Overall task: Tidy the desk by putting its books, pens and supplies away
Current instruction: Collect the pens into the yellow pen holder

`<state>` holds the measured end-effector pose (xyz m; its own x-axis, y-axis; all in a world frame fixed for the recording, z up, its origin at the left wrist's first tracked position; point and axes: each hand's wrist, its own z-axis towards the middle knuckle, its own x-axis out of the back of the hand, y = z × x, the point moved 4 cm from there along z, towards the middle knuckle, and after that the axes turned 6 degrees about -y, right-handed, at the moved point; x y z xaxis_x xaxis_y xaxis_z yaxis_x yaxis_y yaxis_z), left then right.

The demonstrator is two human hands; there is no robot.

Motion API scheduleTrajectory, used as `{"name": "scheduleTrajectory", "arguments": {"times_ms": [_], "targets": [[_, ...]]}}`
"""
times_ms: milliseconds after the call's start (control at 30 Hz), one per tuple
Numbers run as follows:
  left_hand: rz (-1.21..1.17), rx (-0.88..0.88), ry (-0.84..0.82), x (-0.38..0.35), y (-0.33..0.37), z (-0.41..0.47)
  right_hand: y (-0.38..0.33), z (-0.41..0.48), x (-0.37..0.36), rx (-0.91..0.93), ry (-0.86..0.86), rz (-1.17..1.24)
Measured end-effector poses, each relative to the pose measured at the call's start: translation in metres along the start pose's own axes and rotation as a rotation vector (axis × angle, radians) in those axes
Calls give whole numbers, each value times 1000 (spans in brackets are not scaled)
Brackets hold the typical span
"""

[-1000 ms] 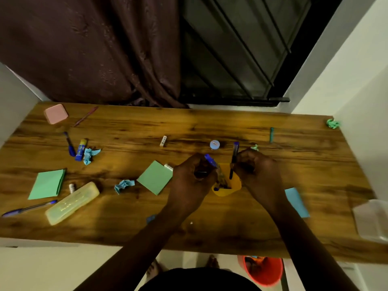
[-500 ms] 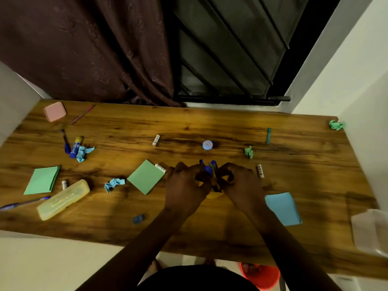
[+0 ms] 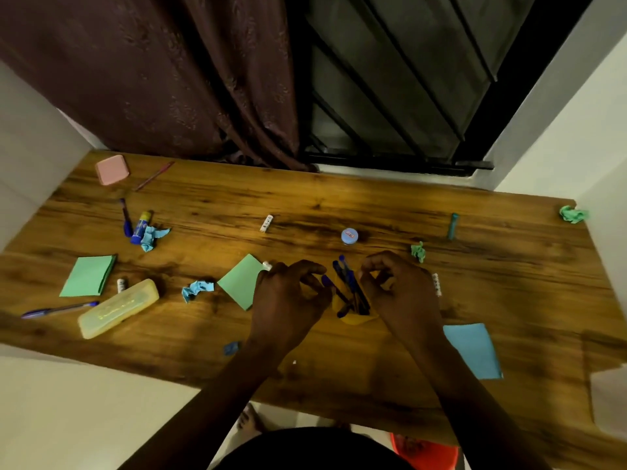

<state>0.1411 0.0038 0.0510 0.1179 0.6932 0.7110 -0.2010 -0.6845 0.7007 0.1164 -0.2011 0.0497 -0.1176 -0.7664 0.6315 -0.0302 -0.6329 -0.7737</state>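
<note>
A yellow pen cup [image 3: 354,318] stands near the middle of the wooden desk [image 3: 339,205], with several blue pens [image 3: 349,283] sticking out of it. My left hand [image 3: 288,300] is at the cup's left, fingertips pinching the top of one leaning blue pen [image 3: 327,281]. To the right of the cup, my right hand [image 3: 400,293] has its thumb and forefinger loosely curled with nothing visible between them. Loose on the desk at the left are a blue pen [image 3: 59,309], a yellow pencil case [image 3: 118,308], a glue stick [image 3: 141,227] and a red pencil [image 3: 154,176].
Green notes [image 3: 89,275] [image 3: 239,284], a blue sheet [image 3: 471,349], crumpled paper [image 3: 196,289] [image 3: 419,251] [image 3: 573,213], a pink pad [image 3: 112,169], a teal marker [image 3: 453,225] and a round blue lid [image 3: 349,235] lie about. A clear box [image 3: 609,395] sits at the right edge, a red bucket [image 3: 424,449] below.
Both hands lowered their blue pens into the yellow cup. The right hand has let go of its pen and its fingers have loosened.
</note>
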Motion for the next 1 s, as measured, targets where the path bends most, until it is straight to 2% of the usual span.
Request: {"name": "scheduleTrajectory", "arguments": {"times_ms": [233,567,1000], "targets": [[-61,57,131,55,-24,-15,-74,6,-28,194,102,129],[-48,90,258,149,-132,-43,-163,32,-153,326,-102,207],[1,253,329,269,-282,-74,-266,64,-302,413,-272,55]]}}
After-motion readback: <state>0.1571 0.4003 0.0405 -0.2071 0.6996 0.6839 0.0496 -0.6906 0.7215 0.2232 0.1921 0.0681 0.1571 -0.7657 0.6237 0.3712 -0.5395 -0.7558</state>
